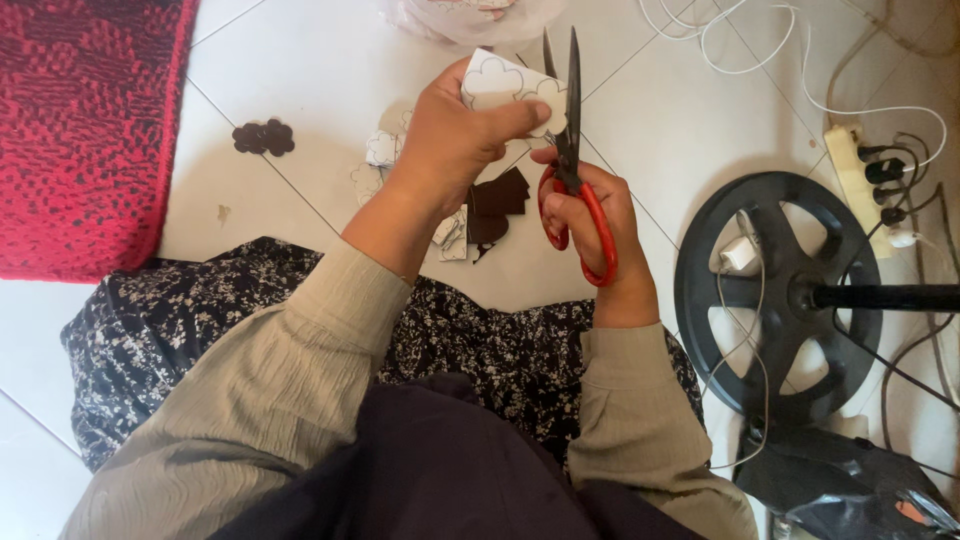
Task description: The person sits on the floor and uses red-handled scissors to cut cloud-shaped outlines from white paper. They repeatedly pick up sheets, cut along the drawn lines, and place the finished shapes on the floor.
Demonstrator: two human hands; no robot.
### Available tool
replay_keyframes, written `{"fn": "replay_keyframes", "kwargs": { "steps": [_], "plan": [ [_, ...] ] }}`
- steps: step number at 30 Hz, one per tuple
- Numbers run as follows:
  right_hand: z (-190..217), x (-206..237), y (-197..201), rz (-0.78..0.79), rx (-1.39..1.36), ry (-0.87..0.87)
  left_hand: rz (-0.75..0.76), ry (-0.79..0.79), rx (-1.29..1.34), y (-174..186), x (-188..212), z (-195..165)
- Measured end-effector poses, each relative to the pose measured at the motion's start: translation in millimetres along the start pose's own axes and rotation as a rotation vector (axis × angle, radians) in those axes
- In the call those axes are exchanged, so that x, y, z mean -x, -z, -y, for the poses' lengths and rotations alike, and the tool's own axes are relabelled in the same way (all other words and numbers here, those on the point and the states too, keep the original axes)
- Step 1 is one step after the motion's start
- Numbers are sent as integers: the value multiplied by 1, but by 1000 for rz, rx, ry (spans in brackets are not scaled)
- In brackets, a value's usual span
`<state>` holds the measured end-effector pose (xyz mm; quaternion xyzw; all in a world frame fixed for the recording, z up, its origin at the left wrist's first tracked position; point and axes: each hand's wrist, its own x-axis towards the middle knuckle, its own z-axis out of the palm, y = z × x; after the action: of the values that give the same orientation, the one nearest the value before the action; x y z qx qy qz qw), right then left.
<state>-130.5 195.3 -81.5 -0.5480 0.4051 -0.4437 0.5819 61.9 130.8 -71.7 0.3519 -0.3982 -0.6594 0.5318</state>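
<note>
Overhead, two hands cut a white card with red-handled scissors above a tiled floor.

Around them lie a red rug (85,130) at upper left, a dark scalloped cutout (264,137) on the tiled floor (310,70), dark and white paper scraps (495,200) under the hands, a black fan base (780,295) at right and a power strip (860,180) with plugs beyond it. Nothing blocks the hands. The left hand (450,140) pinches the white card (505,85), drawn with scalloped outlines, at upper centre, thumb pressed on its face. The right hand (590,225) has fingers through the loops of the scissors (572,150), blades slightly parted at the card's edge. A clear bag (470,15) at the top edge holds something I cannot tell.
</note>
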Motion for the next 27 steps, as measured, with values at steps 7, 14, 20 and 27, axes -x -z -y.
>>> {"fn": "replay_keyframes", "kwargs": {
  "steps": [7,14,20,27],
  "plan": [
    [2,0,-2,46,-6,15,-16,52,8,-6,7,0],
    [-8,-4,-10,-41,-37,16,-132,65,195,-17,11,15],
    [-11,-4,-16,-75,20,96,-180,98,420,-29,23,18],
    [-6,-4,-22,-113,35,128,-221,192,411,-42,33,3]
  ]
}}
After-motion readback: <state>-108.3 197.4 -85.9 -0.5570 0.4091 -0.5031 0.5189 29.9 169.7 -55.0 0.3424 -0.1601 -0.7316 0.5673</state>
